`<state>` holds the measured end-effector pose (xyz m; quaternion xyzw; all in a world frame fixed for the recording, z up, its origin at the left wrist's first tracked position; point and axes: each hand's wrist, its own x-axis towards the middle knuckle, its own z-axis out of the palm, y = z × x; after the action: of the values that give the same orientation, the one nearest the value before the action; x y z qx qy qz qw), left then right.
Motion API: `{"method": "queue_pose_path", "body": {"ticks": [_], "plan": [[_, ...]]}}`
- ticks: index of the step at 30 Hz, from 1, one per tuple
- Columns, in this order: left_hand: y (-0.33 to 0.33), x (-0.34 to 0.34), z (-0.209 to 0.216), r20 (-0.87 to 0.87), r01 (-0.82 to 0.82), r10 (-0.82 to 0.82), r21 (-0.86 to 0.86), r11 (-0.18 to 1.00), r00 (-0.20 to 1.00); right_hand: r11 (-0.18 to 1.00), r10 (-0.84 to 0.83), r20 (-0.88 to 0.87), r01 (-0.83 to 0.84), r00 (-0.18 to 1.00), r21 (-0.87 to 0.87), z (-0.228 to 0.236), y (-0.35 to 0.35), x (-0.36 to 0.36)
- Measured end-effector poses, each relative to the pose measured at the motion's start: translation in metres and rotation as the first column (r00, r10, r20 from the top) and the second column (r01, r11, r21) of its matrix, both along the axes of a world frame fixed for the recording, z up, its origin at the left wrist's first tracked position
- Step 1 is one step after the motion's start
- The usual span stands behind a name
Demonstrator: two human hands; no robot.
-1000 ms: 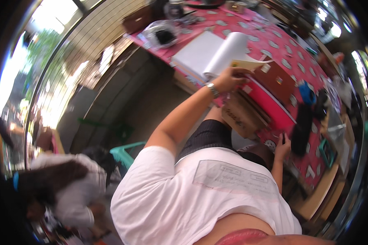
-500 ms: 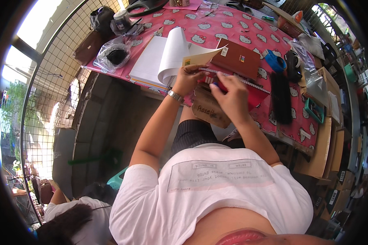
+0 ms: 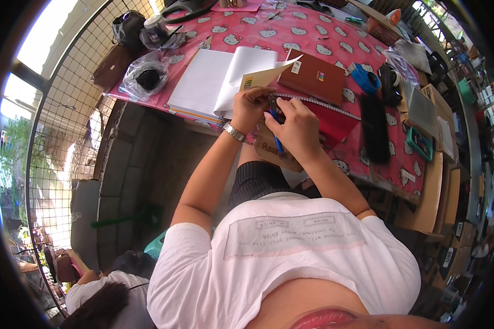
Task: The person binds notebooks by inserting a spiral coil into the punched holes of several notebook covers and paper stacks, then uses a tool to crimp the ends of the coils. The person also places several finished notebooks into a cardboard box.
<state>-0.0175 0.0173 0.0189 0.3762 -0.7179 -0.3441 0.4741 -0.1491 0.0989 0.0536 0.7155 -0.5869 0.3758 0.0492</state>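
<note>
My right hand (image 3: 296, 125) is closed around slim blue-handled pliers (image 3: 279, 145), whose dark head reaches the left end of a notebook's coil. That red spiral notebook (image 3: 337, 125) lies at the table's near edge, its coil along the far side. My left hand (image 3: 251, 108) pinches the coil's left end; the fingertips are partly hidden. Beneath my hands, above my lap, is a brown cardboard piece (image 3: 266, 147) with handwriting. Left of them an open lined notebook (image 3: 200, 82) has its pages and a cream cover (image 3: 263, 77) curling up. A brown-covered notebook (image 3: 313, 77) lies just beyond the red one.
On the pink patterned table (image 3: 280, 35) are a blue tape roll (image 3: 366, 78), a black brush-like strip (image 3: 374, 129) and a green tray (image 3: 419, 143) at right. A plastic-wrapped black item (image 3: 146, 78) lies left. Cardboard boxes (image 3: 431, 194) stand right; another person (image 3: 107, 293) is low at left.
My right hand has shifted slightly left and tilted, so the blue handles now show below it. The lifted pages of the open notebook have dropped flatter. My left hand stays at the coil.
</note>
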Motion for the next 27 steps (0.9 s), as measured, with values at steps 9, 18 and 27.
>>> {"method": "queue_pose_path", "body": {"ticks": [9, 18, 27], "plan": [[-0.013, 0.001, -0.010, 0.084, -0.019, 0.034, -0.179, 0.984, 0.996, 0.696, -0.224, 0.975, -0.699, 0.006, 0.164, -0.003, -0.012, -0.004], [-0.054, 0.058, -0.005, -0.146, -0.242, 0.226, -0.099, 0.965, 0.963, 0.788, -0.038, 0.976, -0.595, 0.214, 0.161, 0.012, 0.012, -0.033], [-0.107, 0.203, -0.058, -0.291, -0.591, 0.734, 0.447, 0.672, 0.614, 0.862, -0.422, 0.659, 0.050, 0.622, 0.505, -0.112, 0.056, -0.206]]}}
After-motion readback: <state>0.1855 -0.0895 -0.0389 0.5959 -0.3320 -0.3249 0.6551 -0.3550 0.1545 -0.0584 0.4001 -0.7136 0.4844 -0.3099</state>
